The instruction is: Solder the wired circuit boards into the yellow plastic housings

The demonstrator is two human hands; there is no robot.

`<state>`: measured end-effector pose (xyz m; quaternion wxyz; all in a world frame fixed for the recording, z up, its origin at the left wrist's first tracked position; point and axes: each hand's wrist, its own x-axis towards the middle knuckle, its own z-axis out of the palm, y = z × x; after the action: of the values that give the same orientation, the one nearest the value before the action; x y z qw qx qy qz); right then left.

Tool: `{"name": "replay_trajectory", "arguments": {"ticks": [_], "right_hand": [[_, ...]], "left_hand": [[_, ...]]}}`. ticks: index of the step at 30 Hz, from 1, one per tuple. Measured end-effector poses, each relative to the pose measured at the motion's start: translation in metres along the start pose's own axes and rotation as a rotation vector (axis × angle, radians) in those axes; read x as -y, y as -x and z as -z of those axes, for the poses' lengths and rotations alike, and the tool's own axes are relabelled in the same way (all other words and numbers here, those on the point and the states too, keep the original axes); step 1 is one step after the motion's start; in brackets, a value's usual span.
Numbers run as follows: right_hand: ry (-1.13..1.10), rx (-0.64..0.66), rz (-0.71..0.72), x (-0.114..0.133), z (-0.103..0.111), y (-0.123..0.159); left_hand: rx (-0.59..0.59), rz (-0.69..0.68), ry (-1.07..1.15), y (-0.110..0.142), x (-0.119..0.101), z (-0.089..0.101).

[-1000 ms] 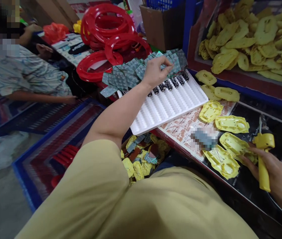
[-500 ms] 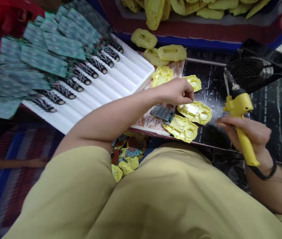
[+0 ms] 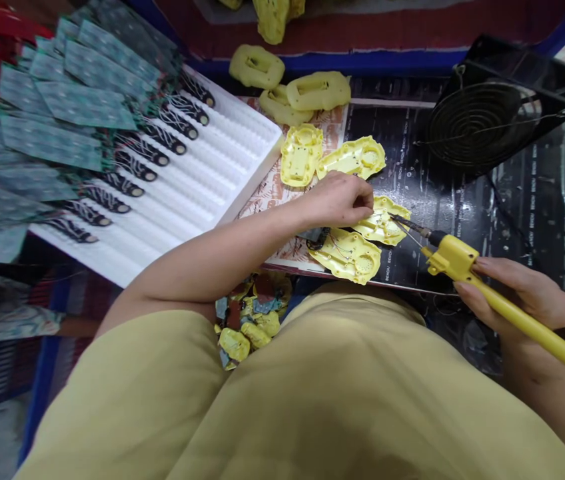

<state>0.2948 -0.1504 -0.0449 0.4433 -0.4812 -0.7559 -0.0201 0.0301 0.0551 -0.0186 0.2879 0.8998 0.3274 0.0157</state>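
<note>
My left hand point(image 3: 342, 199) is closed in a pinch over a yellow plastic shell point(image 3: 383, 225) on the black mat; what its fingertips hold is too small to make out. A small green circuit board point(image 3: 315, 235) lies partly hidden under that hand. My right hand point(image 3: 522, 293) grips a yellow soldering iron point(image 3: 492, 297), whose tip point(image 3: 398, 219) points left and touches the same shell. A second yellow shell point(image 3: 348, 255) lies just in front, near the table edge. Two more shells point(image 3: 301, 153) point(image 3: 353, 157) lie behind my left hand.
A white ribbed tray point(image 3: 212, 187) at the left carries several green circuit boards point(image 3: 87, 107) with striped black coils. A black fan point(image 3: 482, 123) stands at the back right. Dull yellow covers point(image 3: 312, 92) lie at the back. A box of scraps point(image 3: 250, 320) sits below the table edge.
The view swung from the tray down to the mat. My left hand came from the boards to the yellow shell. The soldering iron tilted down and its tip reached the shell.
</note>
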Motion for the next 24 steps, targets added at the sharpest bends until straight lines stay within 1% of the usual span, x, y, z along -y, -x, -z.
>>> {"name": "replay_trajectory", "arguments": {"ticks": [1,4,7,9,11,15,16,21,24], "right_hand": [[-0.042,-0.004,0.013,-0.001,-0.002,0.000],[-0.115,-0.012,0.116,-0.006,-0.008,-0.007],[-0.134,0.022,0.203,-0.010,-0.011,-0.018],[-0.122,0.060,0.237,-0.011,-0.009,-0.022],[-0.114,0.097,0.234,-0.010,-0.005,-0.022],[-0.055,0.080,0.108,-0.013,0.003,-0.012],[-0.053,0.080,0.104,-0.014,0.003,-0.010],[-0.107,0.075,0.175,-0.016,-0.001,-0.013],[-0.075,0.049,0.136,-0.016,0.001,-0.010]], "left_hand": [[-0.001,-0.007,-0.003,0.000,0.000,0.000],[0.016,0.010,-0.013,0.000,-0.002,0.001],[0.036,0.035,-0.010,0.000,-0.004,0.002],[0.032,0.034,-0.003,0.000,-0.004,0.002],[0.028,0.034,-0.002,-0.001,-0.004,0.002],[0.022,0.035,0.016,-0.001,-0.005,0.002],[0.021,0.036,0.021,-0.001,-0.005,0.002],[0.020,0.016,0.028,-0.002,-0.002,0.002],[-0.006,-0.027,0.023,-0.001,0.001,0.000]]}}
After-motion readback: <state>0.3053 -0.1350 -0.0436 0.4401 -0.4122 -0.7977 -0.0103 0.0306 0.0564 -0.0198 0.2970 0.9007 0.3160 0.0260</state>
